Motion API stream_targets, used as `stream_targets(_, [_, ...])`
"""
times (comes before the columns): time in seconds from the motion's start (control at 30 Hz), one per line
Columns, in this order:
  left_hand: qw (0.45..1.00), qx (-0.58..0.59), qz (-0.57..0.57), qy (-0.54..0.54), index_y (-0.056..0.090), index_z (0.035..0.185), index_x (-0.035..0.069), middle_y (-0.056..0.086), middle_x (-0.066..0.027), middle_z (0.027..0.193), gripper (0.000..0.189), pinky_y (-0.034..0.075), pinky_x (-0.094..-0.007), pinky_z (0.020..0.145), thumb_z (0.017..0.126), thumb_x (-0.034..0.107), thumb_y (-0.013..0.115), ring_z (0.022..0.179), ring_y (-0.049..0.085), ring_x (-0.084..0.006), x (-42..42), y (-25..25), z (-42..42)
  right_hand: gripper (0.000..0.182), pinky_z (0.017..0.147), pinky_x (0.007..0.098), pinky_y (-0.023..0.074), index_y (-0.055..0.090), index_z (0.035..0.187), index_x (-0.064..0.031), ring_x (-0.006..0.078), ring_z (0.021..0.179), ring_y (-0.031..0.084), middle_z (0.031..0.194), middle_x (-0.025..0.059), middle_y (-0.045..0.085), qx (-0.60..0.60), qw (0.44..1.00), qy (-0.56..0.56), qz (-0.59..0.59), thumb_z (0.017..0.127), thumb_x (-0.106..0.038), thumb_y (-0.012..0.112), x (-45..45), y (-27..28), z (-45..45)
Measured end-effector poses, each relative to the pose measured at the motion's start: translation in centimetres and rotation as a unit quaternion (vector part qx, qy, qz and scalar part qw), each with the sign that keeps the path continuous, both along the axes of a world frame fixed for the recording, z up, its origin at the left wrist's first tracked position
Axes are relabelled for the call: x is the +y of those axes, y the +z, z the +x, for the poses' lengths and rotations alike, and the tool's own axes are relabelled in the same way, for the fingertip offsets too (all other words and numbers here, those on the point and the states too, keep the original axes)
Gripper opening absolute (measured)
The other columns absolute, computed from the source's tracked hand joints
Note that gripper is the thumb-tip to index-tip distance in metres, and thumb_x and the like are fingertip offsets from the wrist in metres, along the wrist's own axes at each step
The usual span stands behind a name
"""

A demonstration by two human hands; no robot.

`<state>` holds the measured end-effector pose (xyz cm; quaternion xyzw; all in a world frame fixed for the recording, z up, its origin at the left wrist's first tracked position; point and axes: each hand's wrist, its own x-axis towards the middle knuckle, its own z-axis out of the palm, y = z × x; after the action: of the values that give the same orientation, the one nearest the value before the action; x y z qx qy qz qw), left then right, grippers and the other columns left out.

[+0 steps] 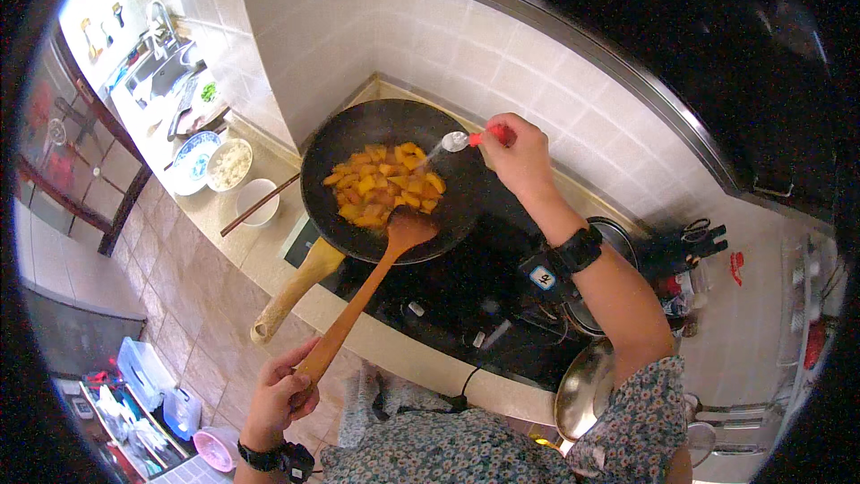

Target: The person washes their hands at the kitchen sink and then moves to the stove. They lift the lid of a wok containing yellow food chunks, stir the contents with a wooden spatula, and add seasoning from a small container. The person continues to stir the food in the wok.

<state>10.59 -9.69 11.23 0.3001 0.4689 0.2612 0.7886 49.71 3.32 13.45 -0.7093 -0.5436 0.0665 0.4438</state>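
My left hand (281,386) grips the handle of a wooden spatula (359,296). Its blade rests inside a black wok (383,114), at the near edge of a heap of diced orange vegetable (383,181) that looks like pumpkin. Above the wok's right side, my right hand (523,158) pinches the red handle of a small spoon (455,141). White granules fill the spoon's bowl, and a thin pale streak runs from it down towards the cubes. The wok's wooden handle (295,292) points towards the lower left, untouched by either hand.
Left of the wok, brown chopsticks (259,206) lie across a white bowl (267,215). Beyond are a bowl of pale minced food (230,165), a blue-patterned plate (199,154) and a sink (164,70). A black cooktop (437,309) lies below; a metal lid (584,390) stands at right.
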Motion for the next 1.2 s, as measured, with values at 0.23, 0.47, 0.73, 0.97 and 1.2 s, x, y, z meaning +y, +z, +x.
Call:
stream_targets(0.23, [1.000, -0.005, -0.018, 0.008, 0.041, 0.128, -0.002, 0.040, 0.0007, 0.051, 0.056, 0.023, -0.0208, 0.032, 0.073, 0.004, 0.047, 0.037, 0.041, -0.0103, 0.2, -0.2, -1.1, 0.015, 0.059, 0.0293, 0.0469, 0.062, 0.082, -0.0020, 0.0187, 0.062, 0.058, 0.068, 0.0096, 0.062, -0.028, 0.999, 0.046, 0.004, 0.070, -0.012, 0.065, 3.1, 0.2, -3.1])
stream_targets(0.47, [1.000, -0.016, 0.007, 0.003, 0.041, 0.127, -0.003, 0.037, 0.0012, 0.051, 0.056, 0.022, -0.0211, 0.032, 0.073, 0.006, 0.048, 0.036, 0.037, -0.0102, 0.1, -0.7, -0.9, 0.018, 0.059, 0.0357, 0.0483, 0.061, 0.077, -0.0037, 0.0285, 0.063, 0.060, 0.068, 0.0136, 0.061, -0.048, 0.995, 0.091, 0.012, 0.066, -0.016, 0.066, 4.6, -1.6, -4.2])
stream_targets(0.73, [0.999, -0.033, 0.014, 0.003, 0.040, 0.127, -0.004, 0.038, 0.0002, 0.051, 0.056, 0.022, -0.0207, 0.031, 0.073, 0.006, 0.047, 0.036, 0.037, -0.0102, -0.3, -1.0, -0.4, 0.015, 0.052, 0.0255, 0.0436, 0.062, 0.086, -0.0014, 0.0134, 0.056, 0.054, 0.067, 0.0069, 0.060, 0.107, 0.993, -0.008, -0.040, 0.076, -0.013, 0.062, 3.7, -4.2, 1.0])
stream_targets(0.97, [0.998, -0.016, 0.065, -0.003, 0.037, 0.129, -0.003, 0.046, -0.0022, 0.061, 0.055, 0.023, -0.0202, 0.033, 0.076, 0.006, 0.045, 0.037, 0.035, -0.0092, -0.8, -1.5, 2.2, 0.014, 0.047, 0.0218, 0.0366, 0.058, 0.088, 0.0006, 0.0089, 0.053, 0.047, 0.067, 0.0025, 0.055, 0.357, 0.933, -0.045, 0.012, 0.080, -0.011, 0.060, -7.4, -0.8, 6.0])
stream_targets(1.2, [0.990, 0.026, 0.135, 0.030, 0.038, 0.130, 0.003, 0.044, 0.0007, 0.060, 0.050, 0.024, -0.0176, 0.035, 0.081, 0.009, 0.044, 0.040, 0.035, -0.0063, -1.1, -3.6, 5.8, 0.014, 0.047, 0.0212, 0.0376, 0.059, 0.090, -0.0001, 0.0085, 0.054, 0.048, 0.068, 0.0030, 0.058, 0.337, 0.910, -0.206, 0.123, 0.080, -0.010, 0.061, -30.6, -1.0, 15.7])
